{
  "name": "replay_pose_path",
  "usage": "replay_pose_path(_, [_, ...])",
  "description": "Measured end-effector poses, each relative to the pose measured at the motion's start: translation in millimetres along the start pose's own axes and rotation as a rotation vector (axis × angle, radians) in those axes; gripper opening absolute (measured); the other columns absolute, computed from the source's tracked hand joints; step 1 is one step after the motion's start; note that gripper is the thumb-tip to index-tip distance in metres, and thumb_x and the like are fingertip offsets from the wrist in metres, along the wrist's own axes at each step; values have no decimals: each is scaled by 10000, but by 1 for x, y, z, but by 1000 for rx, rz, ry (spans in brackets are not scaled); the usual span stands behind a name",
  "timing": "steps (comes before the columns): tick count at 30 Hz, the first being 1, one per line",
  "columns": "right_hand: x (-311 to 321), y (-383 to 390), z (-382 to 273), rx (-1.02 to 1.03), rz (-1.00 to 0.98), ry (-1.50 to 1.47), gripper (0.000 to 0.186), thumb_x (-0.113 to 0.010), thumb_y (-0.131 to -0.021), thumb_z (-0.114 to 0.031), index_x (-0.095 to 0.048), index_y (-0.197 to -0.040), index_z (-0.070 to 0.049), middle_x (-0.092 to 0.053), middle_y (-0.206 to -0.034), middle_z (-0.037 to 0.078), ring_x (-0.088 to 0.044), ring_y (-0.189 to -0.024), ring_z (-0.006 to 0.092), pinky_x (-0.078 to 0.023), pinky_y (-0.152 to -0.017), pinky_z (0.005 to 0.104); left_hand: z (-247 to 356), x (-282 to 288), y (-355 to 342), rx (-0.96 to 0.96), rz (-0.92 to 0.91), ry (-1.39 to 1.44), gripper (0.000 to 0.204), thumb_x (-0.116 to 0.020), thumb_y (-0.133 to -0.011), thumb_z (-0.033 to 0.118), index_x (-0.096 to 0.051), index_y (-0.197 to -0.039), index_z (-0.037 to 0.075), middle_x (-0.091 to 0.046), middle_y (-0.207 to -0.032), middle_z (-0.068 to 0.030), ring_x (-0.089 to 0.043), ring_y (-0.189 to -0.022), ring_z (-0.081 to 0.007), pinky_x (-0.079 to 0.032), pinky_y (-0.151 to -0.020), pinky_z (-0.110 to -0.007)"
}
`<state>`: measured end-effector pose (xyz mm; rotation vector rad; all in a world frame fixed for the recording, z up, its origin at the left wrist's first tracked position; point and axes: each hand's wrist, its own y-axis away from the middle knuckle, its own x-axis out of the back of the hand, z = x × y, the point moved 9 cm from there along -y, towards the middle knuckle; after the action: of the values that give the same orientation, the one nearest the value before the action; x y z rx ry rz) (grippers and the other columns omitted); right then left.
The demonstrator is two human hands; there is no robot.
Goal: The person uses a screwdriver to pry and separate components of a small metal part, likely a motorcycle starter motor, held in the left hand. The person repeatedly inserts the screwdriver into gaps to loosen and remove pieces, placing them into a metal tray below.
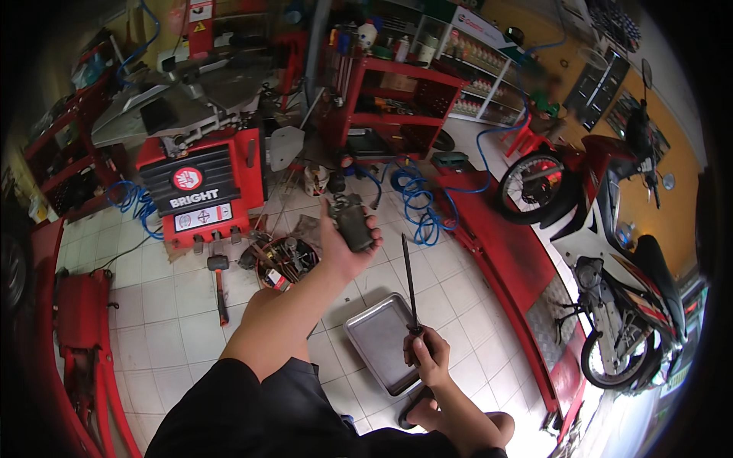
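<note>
A dark, greasy, block-shaped machine part [353,227] with smaller fittings at its top rests in my left hand [347,256], the fingers curled round its side. I cannot make out its exact kind. Lower and to the right, my right hand [429,357] is closed on the handle of a long screwdriver [410,282], whose dark shaft points up and away from me. The screwdriver's tip is apart from the part. Beneath the right hand, a shallow metal tray [359,336] lies on the tiled floor, partly covered by the hand.
A mallet [219,286] and a basin of tools [284,259] lie left of my arm. Beyond stands a red-and-black machine [195,183]. Coiled blue hose [424,206] lies ahead. At right, a motorcycle [611,252] stands beside a red lift platform [504,252]. A red shelf [397,107] stands behind.
</note>
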<state>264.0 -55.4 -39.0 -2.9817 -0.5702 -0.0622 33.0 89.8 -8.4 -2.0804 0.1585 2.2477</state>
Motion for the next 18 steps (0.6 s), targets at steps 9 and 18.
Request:
replay_pose_path(9, [-60, -13, 15, -44, -122, -42, 419, -695, -960, -99, -540, -1309, 73, -636, -907, 84, -596, -678, 133, -501, -614, 271, 7, 41, -11, 27, 185, 1, 728, -413, -901, 825, -576, -914, 115, -605, -783, -84, -558, -731, -251, -476, -698, -383])
replay_pose_path(18, [-139, -88, -57, 84, -251, -201, 413, -732, -926, -185, -499, -1186, 36, -585, -851, 103, -574, -613, 160, -462, -540, 286, 6, 52, 0, -19, 298, -6, 700, -453, -901, 817, -608, -886, 134, -617, -809, -67, -607, -720, -249, -476, -655, -399])
